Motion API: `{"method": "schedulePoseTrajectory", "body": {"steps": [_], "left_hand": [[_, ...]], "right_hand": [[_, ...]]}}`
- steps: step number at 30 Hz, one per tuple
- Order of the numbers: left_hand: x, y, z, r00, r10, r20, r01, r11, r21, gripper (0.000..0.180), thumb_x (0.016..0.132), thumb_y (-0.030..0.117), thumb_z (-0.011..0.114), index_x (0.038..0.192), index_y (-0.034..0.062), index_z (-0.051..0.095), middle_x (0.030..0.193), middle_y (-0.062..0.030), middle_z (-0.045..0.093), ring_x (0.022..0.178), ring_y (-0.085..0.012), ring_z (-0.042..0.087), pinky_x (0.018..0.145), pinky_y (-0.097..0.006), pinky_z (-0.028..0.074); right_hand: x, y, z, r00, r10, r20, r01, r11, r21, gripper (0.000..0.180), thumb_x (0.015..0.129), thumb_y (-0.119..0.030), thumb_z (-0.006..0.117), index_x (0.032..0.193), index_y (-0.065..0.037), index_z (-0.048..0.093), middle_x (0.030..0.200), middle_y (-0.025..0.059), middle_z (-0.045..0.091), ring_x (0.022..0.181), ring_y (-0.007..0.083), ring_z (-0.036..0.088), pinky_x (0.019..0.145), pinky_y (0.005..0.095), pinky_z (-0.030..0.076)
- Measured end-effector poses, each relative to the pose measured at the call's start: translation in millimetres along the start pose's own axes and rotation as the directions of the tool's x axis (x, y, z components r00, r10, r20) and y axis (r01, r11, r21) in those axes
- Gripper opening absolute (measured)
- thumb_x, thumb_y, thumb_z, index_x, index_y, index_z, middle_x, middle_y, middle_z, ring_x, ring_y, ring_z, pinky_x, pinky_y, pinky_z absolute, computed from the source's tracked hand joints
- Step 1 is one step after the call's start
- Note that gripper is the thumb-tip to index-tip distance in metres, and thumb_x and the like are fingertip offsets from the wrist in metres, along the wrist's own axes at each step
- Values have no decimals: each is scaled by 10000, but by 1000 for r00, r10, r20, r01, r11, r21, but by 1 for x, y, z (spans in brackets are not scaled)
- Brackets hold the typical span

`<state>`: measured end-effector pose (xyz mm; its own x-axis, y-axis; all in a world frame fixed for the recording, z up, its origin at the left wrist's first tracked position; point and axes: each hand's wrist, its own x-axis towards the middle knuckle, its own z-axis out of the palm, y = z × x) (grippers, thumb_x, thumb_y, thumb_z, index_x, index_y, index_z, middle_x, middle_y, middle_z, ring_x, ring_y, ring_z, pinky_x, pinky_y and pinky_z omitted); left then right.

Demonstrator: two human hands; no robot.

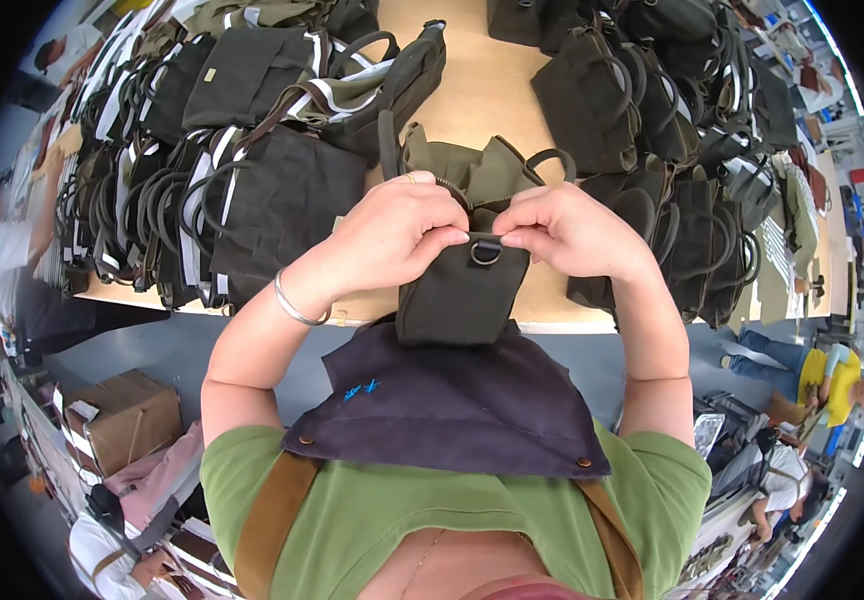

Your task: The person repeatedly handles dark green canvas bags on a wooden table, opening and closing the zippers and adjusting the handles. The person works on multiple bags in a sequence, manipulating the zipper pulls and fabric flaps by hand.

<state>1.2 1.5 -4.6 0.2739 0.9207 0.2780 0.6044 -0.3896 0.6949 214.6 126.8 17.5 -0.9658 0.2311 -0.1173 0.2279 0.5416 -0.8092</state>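
Note:
A dark olive handbag (462,295) stands at the table's near edge, its end panel toward me. Its top gapes, with lighter olive lining (452,165) pushed up and zipper teeth along the rim. My left hand (414,222) pinches the top edge of the end panel from the left. From the right, my right hand (570,228) pinches the same edge a short way off. Between the two hands, a metal D-ring (485,252) hangs from a small tab. One round handle (552,160) shows behind my right hand.
Many similar dark bags (287,195) crowd the left of the wooden table (467,85), and more bags (592,100) fill its right. A cardboard box (124,420) sits low at left. A person in a yellow top (827,385) stands at far right; others work at both sides.

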Motion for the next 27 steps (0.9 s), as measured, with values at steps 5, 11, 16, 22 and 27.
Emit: {"method": "schedulePoseTrajectory", "body": {"steps": [5,11,16,22,27], "left_hand": [[1,6,6,998,16,-68,-15,1000,8,61,819,106,704,844,59,674,653,-59,518,669,-253,494,666,-361,415],[-23,35,11,987,130,-90,-119,987,109,94,750,120,744,828,122,692,669,-34,487,725,-247,501,672,-355,438],[-23,-38,68,997,-13,-81,20,996,85,122,764,102,739,876,59,722,692,-63,553,726,-267,517,679,-374,453],[-28,-49,74,997,-51,-63,54,998,38,110,773,78,730,877,44,722,692,-69,567,733,-264,525,682,-376,458],[-36,-44,72,990,-10,-140,25,994,106,170,737,84,763,901,78,718,780,-49,607,796,-263,556,730,-362,469]], "right_hand": [[3,3,9,998,-43,-49,44,999,7,79,881,-49,629,926,8,659,758,98,595,676,200,597,586,338,458],[-32,-39,29,966,-185,-182,138,961,-241,91,807,-35,645,897,-35,653,758,122,552,728,327,587,627,403,483],[-11,50,73,957,-89,-278,12,963,-268,115,812,-29,644,926,-35,660,804,115,565,791,315,597,679,409,491],[-6,63,81,959,-55,-278,21,992,-126,98,848,-50,645,941,-35,671,793,108,558,770,308,587,671,401,478],[-10,70,93,952,-50,-301,16,994,-112,59,823,-64,679,882,-57,683,786,92,558,751,290,581,683,379,488]]}}
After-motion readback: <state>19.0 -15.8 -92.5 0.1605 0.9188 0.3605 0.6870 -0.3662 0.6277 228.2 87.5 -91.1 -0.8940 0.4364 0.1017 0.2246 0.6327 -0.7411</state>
